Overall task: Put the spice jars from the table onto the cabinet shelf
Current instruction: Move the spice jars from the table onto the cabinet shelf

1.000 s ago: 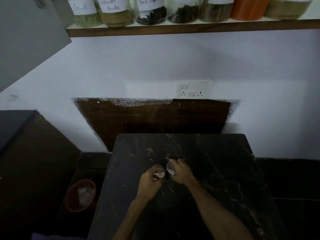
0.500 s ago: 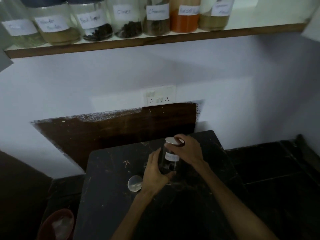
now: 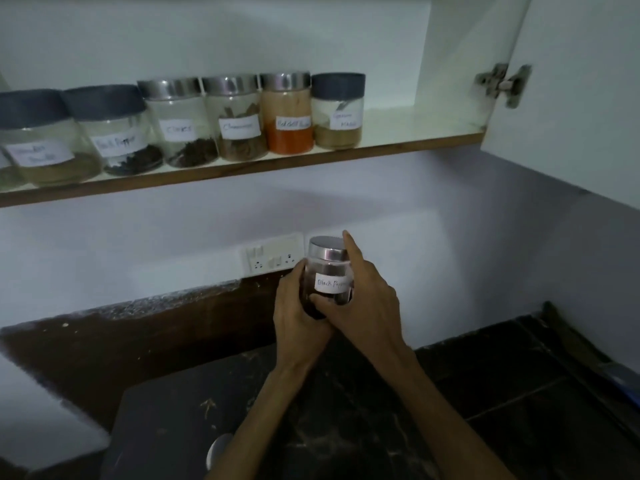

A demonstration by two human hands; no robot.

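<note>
A glass jar (image 3: pixel 329 271) with a silver lid and a white label reading Black Pepper is held upright in the air above the dark marble table (image 3: pixel 166 427). My left hand (image 3: pixel 298 317) cups its left side and bottom. My right hand (image 3: pixel 363 299) wraps its right side, index finger raised beside the lid. Another jar's silver lid (image 3: pixel 216 450) shows on the table, partly behind my left forearm. The cabinet shelf (image 3: pixel 408 142) above holds a row of several labelled spice jars (image 3: pixel 235 119).
The shelf has bare room to the right of the last jar. An open white cabinet door (image 3: pixel 571 98) with a hinge hangs at the upper right. A wall socket plate (image 3: pixel 270 254) sits just behind the held jar.
Both hands have lifted the Black Pepper jar off the table and up toward the shelf. My view has tilted upward, showing more of the shelf.
</note>
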